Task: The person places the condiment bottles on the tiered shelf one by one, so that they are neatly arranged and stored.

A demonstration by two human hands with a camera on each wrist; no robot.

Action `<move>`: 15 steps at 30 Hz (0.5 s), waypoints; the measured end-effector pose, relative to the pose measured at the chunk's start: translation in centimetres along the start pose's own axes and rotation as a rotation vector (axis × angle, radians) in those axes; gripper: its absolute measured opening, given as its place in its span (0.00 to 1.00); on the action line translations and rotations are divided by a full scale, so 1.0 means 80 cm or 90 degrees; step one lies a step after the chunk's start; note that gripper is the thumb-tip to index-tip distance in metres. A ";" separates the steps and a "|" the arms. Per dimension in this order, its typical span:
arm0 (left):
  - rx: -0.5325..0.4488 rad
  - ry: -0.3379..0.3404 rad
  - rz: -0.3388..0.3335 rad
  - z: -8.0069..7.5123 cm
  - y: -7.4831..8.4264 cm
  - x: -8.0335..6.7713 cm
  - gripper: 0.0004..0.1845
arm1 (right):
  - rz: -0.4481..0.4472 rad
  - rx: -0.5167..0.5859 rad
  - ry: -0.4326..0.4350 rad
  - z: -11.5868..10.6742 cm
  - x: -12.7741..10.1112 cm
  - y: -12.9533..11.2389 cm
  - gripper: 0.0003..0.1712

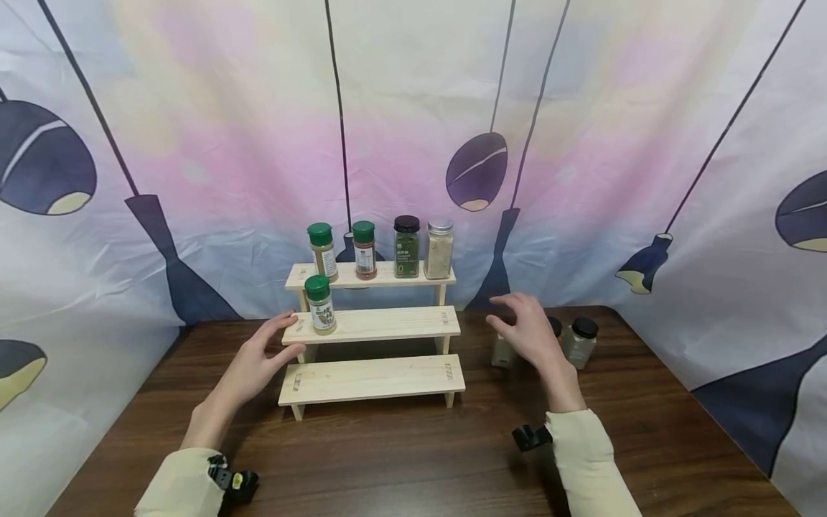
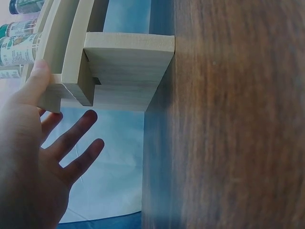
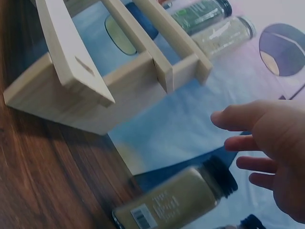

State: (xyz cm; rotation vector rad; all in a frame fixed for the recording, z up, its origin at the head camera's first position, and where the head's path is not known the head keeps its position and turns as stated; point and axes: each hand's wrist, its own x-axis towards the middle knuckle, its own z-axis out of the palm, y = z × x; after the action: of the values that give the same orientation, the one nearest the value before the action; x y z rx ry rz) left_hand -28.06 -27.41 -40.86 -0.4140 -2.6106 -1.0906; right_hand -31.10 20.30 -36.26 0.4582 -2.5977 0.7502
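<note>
My left hand (image 1: 252, 366) is at the left end of the three-step wooden rack (image 1: 371, 380), fingers spread. In the left wrist view its thumb (image 2: 37, 83) overlaps the end of a step. Close by, a green-capped spice jar (image 1: 321, 309) stands upright on the middle step. My right hand (image 1: 531, 332) hovers right of the rack, holding nothing, its fingers loosely bent. Below it stand black-capped spice jars, one (image 1: 579, 345) plainly seen and others partly hidden by the hand. The right wrist view shows a jar of tan powder (image 3: 171, 200) beneath the fingers.
Along the top step stand two green-capped jars (image 1: 365, 251), a black-capped jar of green herbs (image 1: 407, 248) and a silver-capped jar (image 1: 439, 250). The rack stands on a dark wooden table (image 1: 362, 467). A printed curtain (image 1: 413, 108) hangs behind it.
</note>
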 end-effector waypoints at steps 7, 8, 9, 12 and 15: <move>0.005 0.002 0.001 -0.002 0.002 0.001 0.36 | 0.019 0.001 -0.021 -0.005 -0.004 0.019 0.23; 0.006 0.002 0.002 -0.002 0.002 0.000 0.36 | 0.025 0.000 -0.028 -0.005 -0.004 0.021 0.24; 0.006 0.002 0.002 -0.002 0.002 0.000 0.35 | 0.030 -0.001 -0.034 -0.006 -0.005 0.023 0.24; 0.005 0.006 0.002 -0.001 0.001 -0.001 0.35 | 0.038 -0.001 -0.050 -0.007 -0.006 0.029 0.26; 0.007 0.004 0.000 0.000 0.001 -0.003 0.35 | 0.040 0.009 -0.061 -0.008 -0.008 0.033 0.27</move>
State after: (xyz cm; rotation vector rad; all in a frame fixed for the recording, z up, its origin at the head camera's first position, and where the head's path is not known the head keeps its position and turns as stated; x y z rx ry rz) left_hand -27.83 -27.41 -40.89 -0.4075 -2.6104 -1.0749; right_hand -31.40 22.91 -37.18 0.4288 -2.7092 0.7850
